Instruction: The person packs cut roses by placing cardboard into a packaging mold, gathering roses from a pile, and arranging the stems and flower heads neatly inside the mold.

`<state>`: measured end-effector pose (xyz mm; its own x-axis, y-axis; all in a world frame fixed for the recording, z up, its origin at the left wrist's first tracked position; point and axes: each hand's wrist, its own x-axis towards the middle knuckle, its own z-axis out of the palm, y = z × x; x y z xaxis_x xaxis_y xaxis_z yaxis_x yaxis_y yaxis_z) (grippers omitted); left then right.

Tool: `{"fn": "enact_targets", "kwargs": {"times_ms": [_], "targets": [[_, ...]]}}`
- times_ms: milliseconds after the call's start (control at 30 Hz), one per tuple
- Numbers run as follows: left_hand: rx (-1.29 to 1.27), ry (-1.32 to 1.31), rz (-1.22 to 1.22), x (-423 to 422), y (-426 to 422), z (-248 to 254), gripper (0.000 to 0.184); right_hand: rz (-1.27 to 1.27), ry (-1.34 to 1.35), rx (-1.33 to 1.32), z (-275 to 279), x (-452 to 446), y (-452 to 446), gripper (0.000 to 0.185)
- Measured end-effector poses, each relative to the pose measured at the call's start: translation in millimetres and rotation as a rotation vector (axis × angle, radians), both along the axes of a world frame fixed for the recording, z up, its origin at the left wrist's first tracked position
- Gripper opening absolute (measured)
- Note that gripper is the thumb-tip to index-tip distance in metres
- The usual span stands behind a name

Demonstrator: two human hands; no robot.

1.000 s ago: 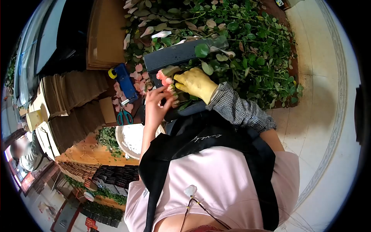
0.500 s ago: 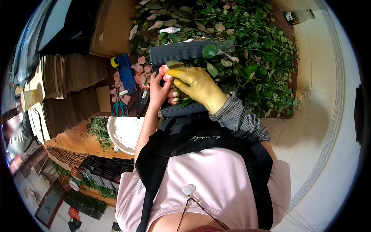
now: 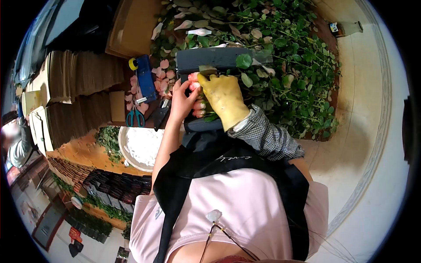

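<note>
Pink-and-white roses (image 3: 198,113) lie in a row between two dark ridged slabs, the farther slab (image 3: 215,58) and the nearer slab (image 3: 202,126). My bare left hand (image 3: 180,100) is closed with its fingertips about the rose (image 3: 194,85) at the far end of the row. My right hand (image 3: 224,97), in a yellow rubber glove, is just to the right of that bloom. Its index finger reaches the flower's edge and the other fingers are curled; whatever they grip is hidden.
Leafy rose stems (image 3: 294,74) cover the right of the table. Left are loose petals (image 3: 163,79), a blue tool (image 3: 145,79), teal-handled scissors (image 3: 135,117) and cardboard stacks (image 3: 83,76). A white-filled basin (image 3: 141,147) stands below. A glass bottle (image 3: 346,29) is at upper right.
The view has shifted slightly. My right hand has turned more upright, and its fingers have curled in beside the roses. My left hand stays at the same blooms.
</note>
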<state>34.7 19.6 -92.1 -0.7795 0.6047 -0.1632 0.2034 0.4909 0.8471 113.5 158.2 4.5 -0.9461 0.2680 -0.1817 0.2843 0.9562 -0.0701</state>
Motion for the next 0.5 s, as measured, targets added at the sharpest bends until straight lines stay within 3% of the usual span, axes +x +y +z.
{"fn": "enact_targets", "kwargs": {"times_ms": [267, 333, 400, 500], "targets": [[0.131, -0.07, 0.046, -12, -19, 7, 0.032, 0.004, 0.072, 0.091, -19, -14, -6, 0.022], [0.236, -0.419, 0.194, -17, -48, 32, 0.029, 0.032, 0.047, 0.103, -22, -11, -2, 0.024], [0.232, -0.309, 0.18, -34, -92, 34, 0.027, 0.067, 0.279, 0.078, -26, -6, 3, 0.021], [0.195, -0.163, 0.328, -62, -151, 39, 0.025, 0.097, 0.319, 0.151, -23, -7, 2, 0.02]]}}
